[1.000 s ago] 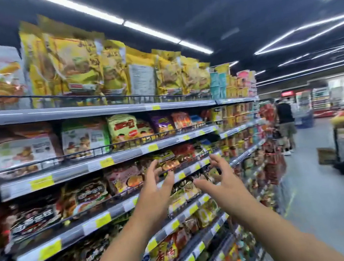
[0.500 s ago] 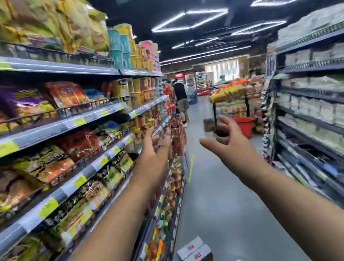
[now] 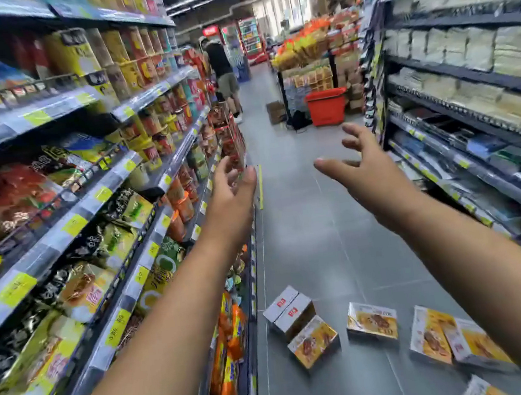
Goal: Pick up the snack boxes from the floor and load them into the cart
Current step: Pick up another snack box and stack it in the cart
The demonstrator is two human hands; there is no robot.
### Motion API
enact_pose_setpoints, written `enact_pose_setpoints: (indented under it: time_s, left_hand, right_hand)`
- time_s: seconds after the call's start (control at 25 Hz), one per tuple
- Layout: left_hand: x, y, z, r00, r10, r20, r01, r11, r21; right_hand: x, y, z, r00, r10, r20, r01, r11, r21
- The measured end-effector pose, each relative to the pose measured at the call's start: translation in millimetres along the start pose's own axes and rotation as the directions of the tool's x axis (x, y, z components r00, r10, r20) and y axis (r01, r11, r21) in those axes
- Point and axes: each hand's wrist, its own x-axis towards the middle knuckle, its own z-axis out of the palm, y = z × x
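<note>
Grey tiled floor [image 3: 317,239] carries scattered snack boxes [image 3: 371,321] and a red basket [image 3: 327,107].

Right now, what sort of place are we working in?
Most likely a supermarket aisle: grey metal shelves with yellow price tags on both sides, and a red plastic shopping basket ahead.

A red plastic basket [image 3: 327,107] stands on the grey tiled floor [image 3: 317,243]. Just left of it sits a brown cardboard box [image 3: 276,111]. Further left, a person in a black top [image 3: 219,61] stands by metal shelves of bright snack bags [image 3: 63,175]. Behind the basket rises a stand of yellow and orange packets [image 3: 306,47], and to its right dark shelves of pale packets [image 3: 464,51].
</note>
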Motion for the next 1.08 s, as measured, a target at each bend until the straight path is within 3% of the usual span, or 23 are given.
enact_pose_setpoints:
  time_s: [0.16,0.24,0.56,0.8,1.08]
  left_hand:
    - [52.4,-42.0,27.2,0.998,-0.057,-0.003,0.057,0.997,0.042]
    - [115.1,-82.0,57.0,0.987,-0.148,-0.055,0.152,0.985,0.083]
    - [215.9,-153.7,73.7,0.965,-0.240,-0.106,0.247,0.967,0.065]
    - [306.4,-232.3,76.1,0.961,-0.262,-0.093,0.268,0.962,0.056]
    - [360.1,-413.1,119.4,0.974,-0.208,-0.087,0.215,0.973,0.085]
  right_hand:
    - [55.1,54.8,7.7,0.998,0.057,-0.007,-0.057,0.998,-0.011]
    - [126.0,101.1,26.0,0.988,0.147,0.038,-0.145,0.989,-0.039]
    - [230.6,174.7,88.4,0.968,0.187,0.169,-0.167,0.978,-0.127]
    - [299.0,236.0,152.1,0.962,0.213,0.170,-0.190,0.972,-0.140]
    - [346.2,403.2,225.2,0.945,0.280,0.170,-0.251,0.952,-0.176]
